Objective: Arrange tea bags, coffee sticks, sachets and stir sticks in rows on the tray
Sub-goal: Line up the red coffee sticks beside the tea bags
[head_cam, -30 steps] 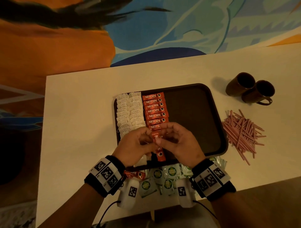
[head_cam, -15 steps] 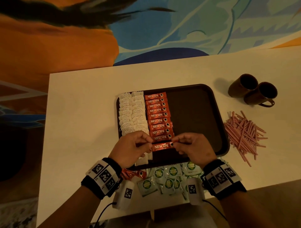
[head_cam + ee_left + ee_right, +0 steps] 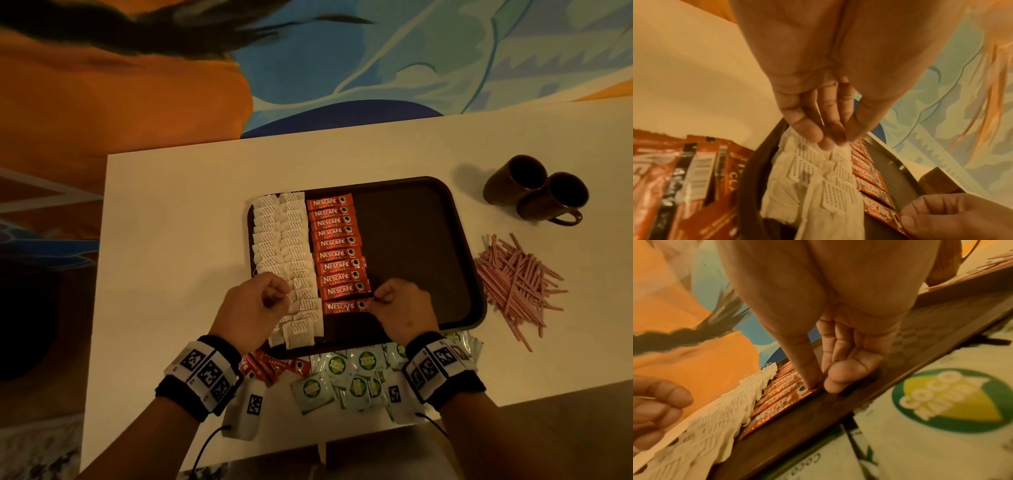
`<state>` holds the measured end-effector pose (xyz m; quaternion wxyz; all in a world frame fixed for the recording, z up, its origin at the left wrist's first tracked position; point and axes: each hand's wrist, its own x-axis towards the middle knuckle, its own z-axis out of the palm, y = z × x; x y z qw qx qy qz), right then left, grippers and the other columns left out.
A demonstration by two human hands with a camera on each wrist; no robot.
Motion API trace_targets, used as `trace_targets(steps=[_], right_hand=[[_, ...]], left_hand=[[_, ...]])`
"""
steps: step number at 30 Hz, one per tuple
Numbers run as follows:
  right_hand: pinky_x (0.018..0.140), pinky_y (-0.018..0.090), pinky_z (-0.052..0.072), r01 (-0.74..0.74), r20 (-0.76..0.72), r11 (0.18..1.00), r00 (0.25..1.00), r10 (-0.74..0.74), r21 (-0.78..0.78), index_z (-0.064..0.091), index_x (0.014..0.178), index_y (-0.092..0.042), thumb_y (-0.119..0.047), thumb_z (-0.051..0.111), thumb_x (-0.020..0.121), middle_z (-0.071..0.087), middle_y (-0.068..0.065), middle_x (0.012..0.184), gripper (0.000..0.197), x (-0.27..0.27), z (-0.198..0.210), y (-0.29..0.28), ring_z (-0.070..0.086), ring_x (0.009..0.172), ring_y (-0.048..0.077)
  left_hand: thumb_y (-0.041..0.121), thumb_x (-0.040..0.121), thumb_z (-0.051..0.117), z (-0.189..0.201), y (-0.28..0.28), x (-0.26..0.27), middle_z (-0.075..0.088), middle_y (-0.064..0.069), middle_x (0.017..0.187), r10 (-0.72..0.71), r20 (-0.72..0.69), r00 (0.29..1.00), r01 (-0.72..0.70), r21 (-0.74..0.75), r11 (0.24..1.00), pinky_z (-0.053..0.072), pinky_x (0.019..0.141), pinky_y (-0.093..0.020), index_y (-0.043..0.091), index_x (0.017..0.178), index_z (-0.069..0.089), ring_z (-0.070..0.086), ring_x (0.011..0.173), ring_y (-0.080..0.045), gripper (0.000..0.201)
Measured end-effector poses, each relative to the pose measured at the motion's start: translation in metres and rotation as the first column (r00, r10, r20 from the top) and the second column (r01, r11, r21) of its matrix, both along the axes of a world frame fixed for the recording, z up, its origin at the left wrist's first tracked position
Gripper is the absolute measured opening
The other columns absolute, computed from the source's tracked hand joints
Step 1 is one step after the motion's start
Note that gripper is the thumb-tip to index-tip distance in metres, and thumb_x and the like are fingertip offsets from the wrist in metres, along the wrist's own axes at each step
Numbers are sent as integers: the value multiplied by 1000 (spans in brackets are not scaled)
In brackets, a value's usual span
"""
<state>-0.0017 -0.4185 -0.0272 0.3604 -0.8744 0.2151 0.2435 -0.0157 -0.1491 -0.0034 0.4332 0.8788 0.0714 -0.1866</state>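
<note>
A dark brown tray (image 3: 469, 274) holds two columns of white tea bags (image 3: 284, 246) at its left and, beside them, a column of red coffee sticks (image 3: 335, 246). The nearest coffee stick (image 3: 342, 306) lies flat at the near end of that column. My right hand (image 3: 375, 301) pinches its right end between thumb and forefinger; the right wrist view shows the right hand (image 3: 820, 386) on the stick (image 3: 777, 410). My left hand (image 3: 277, 296) hovers over the tea bags, fingers loosely curled, tips touching a bag (image 3: 838, 149), gripping nothing I can see.
Green-and-white sachets (image 3: 356, 377) and loose coffee sticks (image 3: 274, 365) lie on the table in front of the tray. A heap of pink stir sticks (image 3: 517, 281) lies right of the tray, two brown mugs (image 3: 534, 195) behind it. The tray's right half (image 3: 411, 240) is bare.
The stick held by both hands has come down onto the tray at the column's near end. My left hand let go of it and moved left over the tea bags.
</note>
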Motion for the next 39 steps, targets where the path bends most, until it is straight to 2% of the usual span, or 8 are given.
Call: trace_targets(steps=[4,7,16,20,24,31,35,39], right_hand=[[66,21,50,-36,16,996,999,37,-81,67,108,-20,-32,80,87,68,-5,95,27,2,0,3,62,79,4],[73,27,56,-38,25,994,999,41,-101,66,109,-21,-34,80,87,69,-4,95,29,3,2,3,64,82,7],[73,30,58,-72,-7,992,997,71,-102,64,106,-21,-39,83,82,70,-5,91,35,3,2,10,67,79,8],[63,23,50,-71,-2,992,997,71,-102,64,108,-21,-39,82,83,69,-7,90,35,4,6,7,64,77,4],[66,25,52,-48,6,992,999,49,-114,65,111,-20,-38,82,84,69,-6,95,37,6,7,4,64,81,7],[76,31,58,-65,-19,992,998,63,-112,64,115,-19,-36,82,84,68,-4,97,40,9,6,6,65,86,11],[67,25,51,-79,-21,990,997,77,-120,63,112,-18,-34,85,81,67,-7,88,41,13,7,10,62,77,5],[79,37,60,-92,-33,988,996,88,-126,61,108,-20,-38,88,76,68,-6,89,46,12,5,15,66,82,10]], left_hand=[[12,88,73,-12,19,-1,65,6,93,112,91,990,-126,169,978,41,64,-11,23,96,65,63,79,-5,16],[14,86,74,-23,33,-2,62,1,96,158,75,985,-172,245,954,39,65,-20,21,97,61,62,83,-17,19],[25,94,69,-24,35,-10,62,8,95,153,-22,988,-146,209,967,42,70,-21,20,109,59,60,83,-13,19],[19,92,69,-24,54,-27,62,5,99,28,37,999,-36,252,967,44,69,-21,25,104,59,62,85,-14,16],[39,81,69,-31,76,-55,52,9,115,-298,31,954,272,331,903,45,93,-32,35,109,56,50,108,-17,31],[49,68,89,-36,74,-64,28,10,142,-305,-52,951,307,261,915,36,108,-30,33,140,47,25,128,-11,84],[39,73,88,-42,71,-56,32,7,139,-312,-23,950,306,274,912,41,108,-34,32,136,52,27,123,-11,72],[36,77,86,-44,77,-54,36,9,132,-349,6,937,332,293,897,45,100,-32,35,125,58,33,118,-12,56]])
